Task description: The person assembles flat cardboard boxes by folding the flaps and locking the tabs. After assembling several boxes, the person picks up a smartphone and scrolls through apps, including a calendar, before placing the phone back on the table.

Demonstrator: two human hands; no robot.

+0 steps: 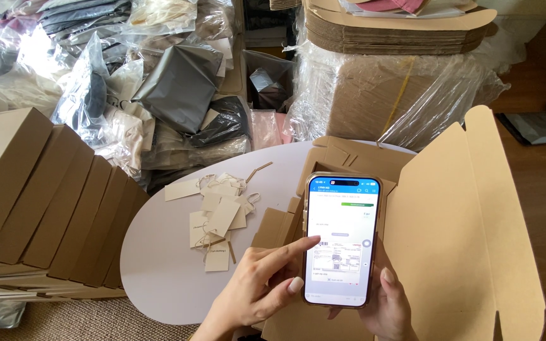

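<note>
Round table point(159, 278) w/ tags; phone point(341, 240) upright, top pointing away, gripped by right hand point(383, 303), left hand point(257, 287) forefinger on screen.

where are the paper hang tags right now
The paper hang tags lie heaped on the pale round table, left of the phone, right of the closed boxes.

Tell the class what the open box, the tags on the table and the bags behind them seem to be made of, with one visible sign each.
Open box: likely corrugated cardboard, matte brown, with creased flaps.
Tags: seemingly cream card, flat and stiff, with thin strings.
Bags: probably plastic film, glossy and crinkled, some clear, some grey.
</note>
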